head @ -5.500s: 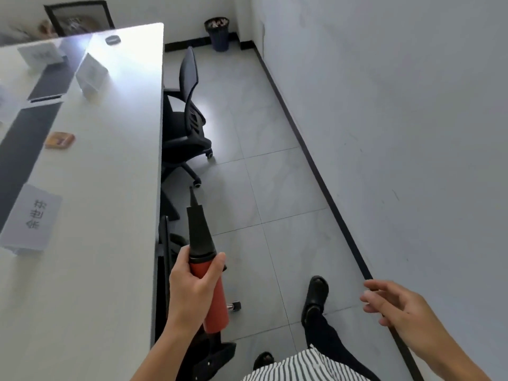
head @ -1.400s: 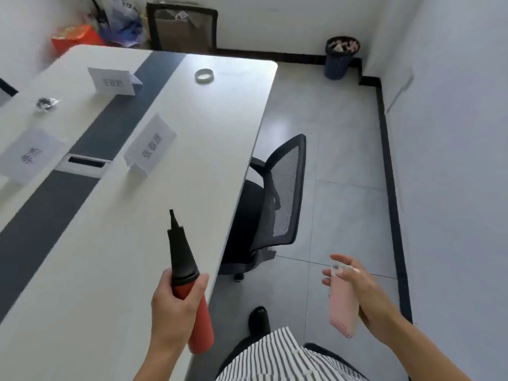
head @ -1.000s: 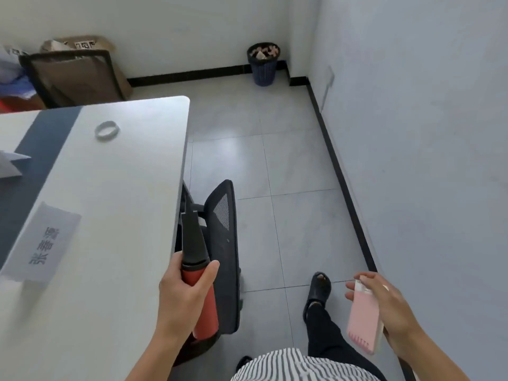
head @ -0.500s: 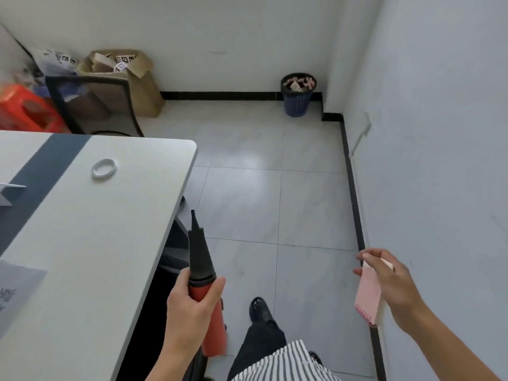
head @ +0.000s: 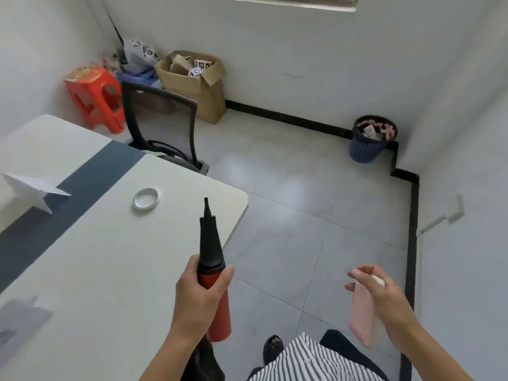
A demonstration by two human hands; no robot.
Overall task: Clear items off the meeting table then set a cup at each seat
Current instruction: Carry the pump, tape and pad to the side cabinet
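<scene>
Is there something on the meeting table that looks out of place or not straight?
Yes. A roll of tape lies alone near the far corner of the table, not yet cleared. The white paper name card sits with one corner reaching over the dark centre strip.

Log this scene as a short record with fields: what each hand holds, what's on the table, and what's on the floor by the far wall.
Left hand: grips a red and black hand pump, nozzle pointing up
Right hand: holds a pink flat item over the floor
On table: tape ring; folded paper name card
By far wall: cardboard box, red stool, waste bin
Chair: black mesh chair at table's far end
Cups: none in view
</scene>
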